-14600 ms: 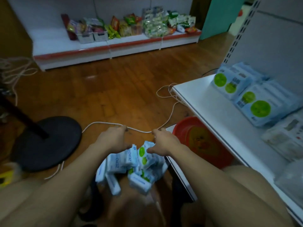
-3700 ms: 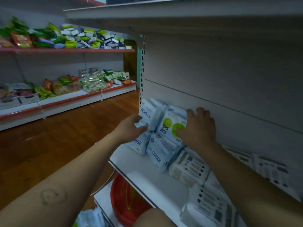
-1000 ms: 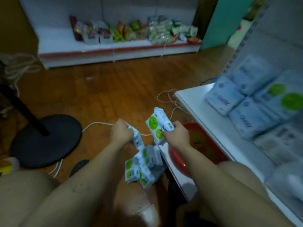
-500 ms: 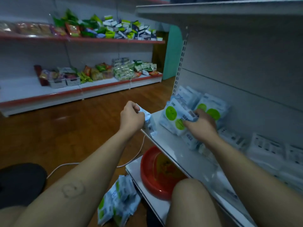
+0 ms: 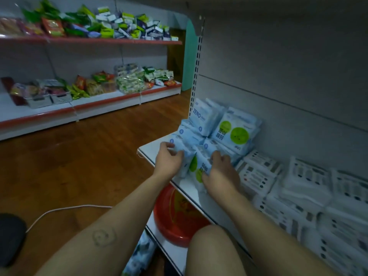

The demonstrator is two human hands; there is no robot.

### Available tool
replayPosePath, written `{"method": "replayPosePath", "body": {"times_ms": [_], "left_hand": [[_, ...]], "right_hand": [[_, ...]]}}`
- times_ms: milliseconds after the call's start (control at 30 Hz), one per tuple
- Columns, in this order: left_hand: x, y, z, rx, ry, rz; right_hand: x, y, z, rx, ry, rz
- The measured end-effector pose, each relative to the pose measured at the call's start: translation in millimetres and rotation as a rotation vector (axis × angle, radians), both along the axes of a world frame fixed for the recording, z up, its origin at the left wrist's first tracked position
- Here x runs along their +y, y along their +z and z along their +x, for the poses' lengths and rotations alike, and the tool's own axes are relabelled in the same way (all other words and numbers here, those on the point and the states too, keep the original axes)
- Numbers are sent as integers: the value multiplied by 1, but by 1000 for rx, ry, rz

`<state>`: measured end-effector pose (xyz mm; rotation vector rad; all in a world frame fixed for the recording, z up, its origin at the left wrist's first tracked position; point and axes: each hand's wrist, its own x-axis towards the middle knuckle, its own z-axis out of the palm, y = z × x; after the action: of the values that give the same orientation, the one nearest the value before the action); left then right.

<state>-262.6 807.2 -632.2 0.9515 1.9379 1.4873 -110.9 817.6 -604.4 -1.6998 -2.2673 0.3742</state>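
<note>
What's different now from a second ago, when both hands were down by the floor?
Each hand took a pack from the floor pile and carried it up to the shelf. The left hand now holds its blue pack and the right hand its green-dot pack against the stacked packs. The red basin stayed underneath.

Packets at the shelf's left front corner are wrapped in soft plastic film, glossy, lightly crinkled. Shelf is made of painted sheet metal, smooth, matt white. Floor is laid in wood boards, varnished, sheen noted. Basin below: red plastic, moulded smooth, glossy.
</note>
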Motion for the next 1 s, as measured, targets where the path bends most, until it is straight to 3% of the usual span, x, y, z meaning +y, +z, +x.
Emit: {"method": "replayPosePath", "body": {"times_ms": [333,400,467,567,633,733,833,1000], "left_hand": [[-11,5,-26,281,-372,-191],[-26,6,-39,350,-359,-197],[-45,6,-54,387,-320,-212],[-79,1,-73,455,-281,-268],[-105,-9,-85,501,-260,-329],[-142,-39,-104,533,-227,-468],[-172,-82,-124,453,-194,-630],[-191,-153,-142,334,-187,-844]], "right_hand": [[11,15,-3,-309,24,130],[-2,24,-13,-294,99,300],[-21,29,-32,-161,214,367],[-43,16,-72,30,334,80],[-57,-8,-97,33,388,-136],[-77,-50,-120,-66,427,-344],[-91,-91,-134,-175,452,-515],[-100,-157,-157,-336,480,-612]]}}
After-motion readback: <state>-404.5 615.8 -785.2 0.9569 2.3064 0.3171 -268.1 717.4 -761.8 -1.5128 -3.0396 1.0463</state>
